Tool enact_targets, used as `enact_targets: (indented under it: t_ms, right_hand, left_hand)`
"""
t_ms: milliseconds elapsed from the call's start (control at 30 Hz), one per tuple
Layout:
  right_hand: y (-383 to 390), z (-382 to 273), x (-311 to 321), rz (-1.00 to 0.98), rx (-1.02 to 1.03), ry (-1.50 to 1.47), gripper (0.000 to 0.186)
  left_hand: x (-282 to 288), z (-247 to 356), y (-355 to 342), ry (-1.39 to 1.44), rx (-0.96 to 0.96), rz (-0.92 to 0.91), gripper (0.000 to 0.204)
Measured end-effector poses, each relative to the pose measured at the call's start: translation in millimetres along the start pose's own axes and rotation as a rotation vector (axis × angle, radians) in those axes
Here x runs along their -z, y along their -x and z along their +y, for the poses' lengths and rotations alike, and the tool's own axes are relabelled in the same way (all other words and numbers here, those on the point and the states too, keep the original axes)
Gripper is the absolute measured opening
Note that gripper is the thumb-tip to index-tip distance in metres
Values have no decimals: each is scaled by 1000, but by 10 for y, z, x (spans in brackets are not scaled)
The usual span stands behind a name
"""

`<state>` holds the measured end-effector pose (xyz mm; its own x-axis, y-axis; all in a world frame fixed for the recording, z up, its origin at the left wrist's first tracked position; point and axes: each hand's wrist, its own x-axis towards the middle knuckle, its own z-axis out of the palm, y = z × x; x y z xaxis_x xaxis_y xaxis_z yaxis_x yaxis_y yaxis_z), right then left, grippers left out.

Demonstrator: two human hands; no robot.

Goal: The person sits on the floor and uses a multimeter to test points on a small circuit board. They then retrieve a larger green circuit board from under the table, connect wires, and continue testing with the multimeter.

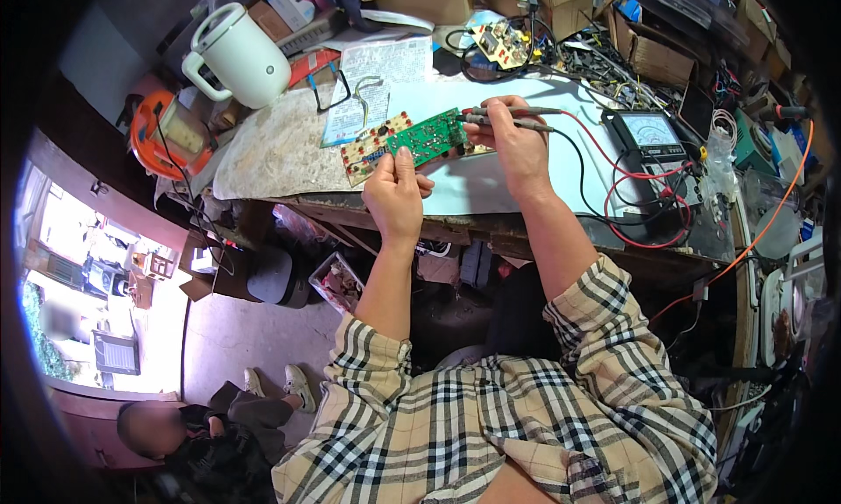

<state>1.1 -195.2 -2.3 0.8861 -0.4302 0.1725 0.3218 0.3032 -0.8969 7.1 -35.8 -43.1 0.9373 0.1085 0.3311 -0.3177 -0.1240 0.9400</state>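
A green circuit board (pixel 425 141) is tilted up above the bench, its left end gripped by my left hand (pixel 394 193) between thumb and fingers. Pinched together in my right hand (pixel 517 149) are two test probes (pixel 517 117), one red and one black, their tips at the board's right end. Whether the tips touch the solder side cannot be made out. Behind and below the green board lies a tan circuit board (pixel 357 158) with red parts along its edge. Red and black leads run from the probes to an analog multimeter (pixel 653 134) on the right.
A white kettle-like appliance (pixel 236 55) and an orange container (pixel 171 134) stand at the left. Printed paper (pixel 385 61), glasses (pixel 331 92) and another circuit board (pixel 501 46) lie toward the back. Cables and parts (pixel 604 61) heap at back right. A person (pixel 219 434) sits at lower left.
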Motion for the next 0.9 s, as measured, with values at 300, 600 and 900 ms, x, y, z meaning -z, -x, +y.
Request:
enact_targets:
  t_ms: [300, 600, 900]
  right_hand:
    - [4, 15, 5, -24, 43, 95, 22]
    - [53, -53, 3, -131, -19, 143, 19]
    - [72, -18, -10, -267, -5, 115, 20]
  left_hand:
    - [8, -19, 18, 48, -3, -17, 38]
    - [6, 32, 23, 156, 99, -9, 44]
    - [12, 45, 21, 186, 94, -8, 44]
